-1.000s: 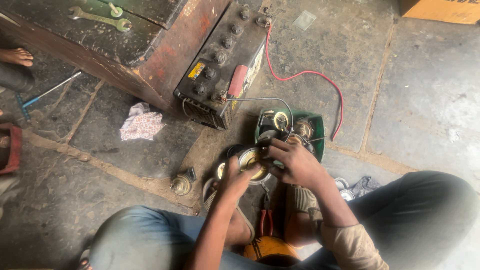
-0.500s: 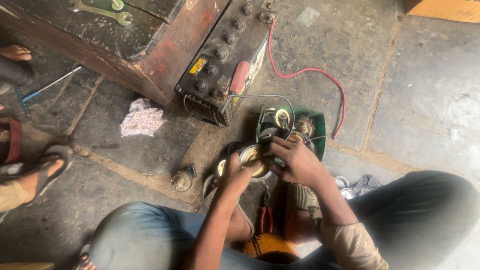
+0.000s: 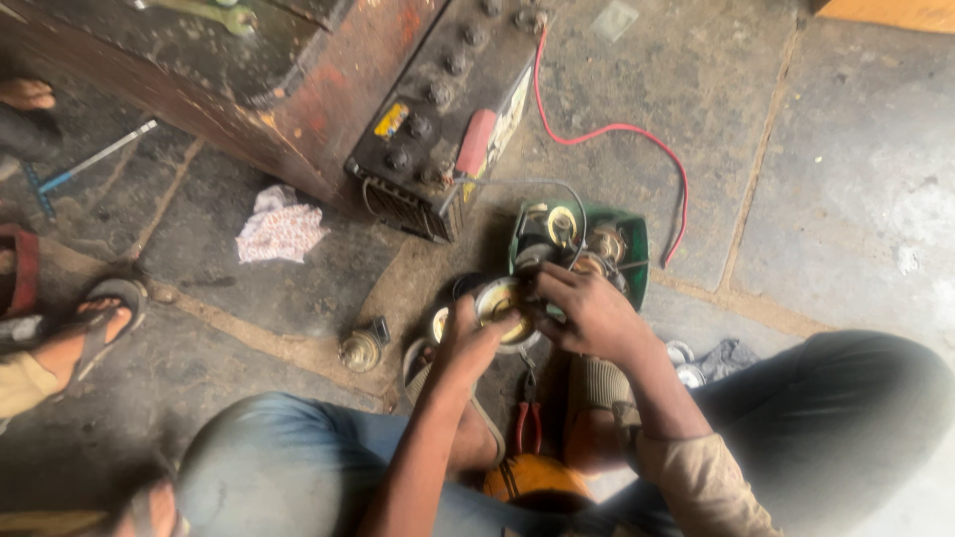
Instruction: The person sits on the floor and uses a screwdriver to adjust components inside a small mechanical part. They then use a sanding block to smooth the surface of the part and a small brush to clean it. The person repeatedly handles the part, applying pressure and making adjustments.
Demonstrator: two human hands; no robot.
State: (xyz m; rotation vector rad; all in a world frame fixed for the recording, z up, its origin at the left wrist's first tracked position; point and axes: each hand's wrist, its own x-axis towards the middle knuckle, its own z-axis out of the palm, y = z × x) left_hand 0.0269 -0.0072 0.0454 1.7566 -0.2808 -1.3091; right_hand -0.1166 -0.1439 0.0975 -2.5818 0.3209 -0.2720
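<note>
While both hands, left hand (image 3: 476, 343) & right hand (image 3: 587, 313), clamped on round metal part (image 3: 500, 300): green tray (image 3: 634, 249) crowding rt, battery (image 3: 448, 119) just ahead, pliers (image 3: 527, 423) underneath.

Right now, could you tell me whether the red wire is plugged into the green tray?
No, the red wire runs from the battery and curves past the green tray on the floor.

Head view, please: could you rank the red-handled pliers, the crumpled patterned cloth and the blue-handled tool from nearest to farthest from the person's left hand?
From the left hand:
1. Red-handled pliers, just below and right of it, between the legs.
2. Crumpled patterned cloth, up and to the left, beside the rusty box.
3. Blue-handled tool, far left on the floor.
</note>
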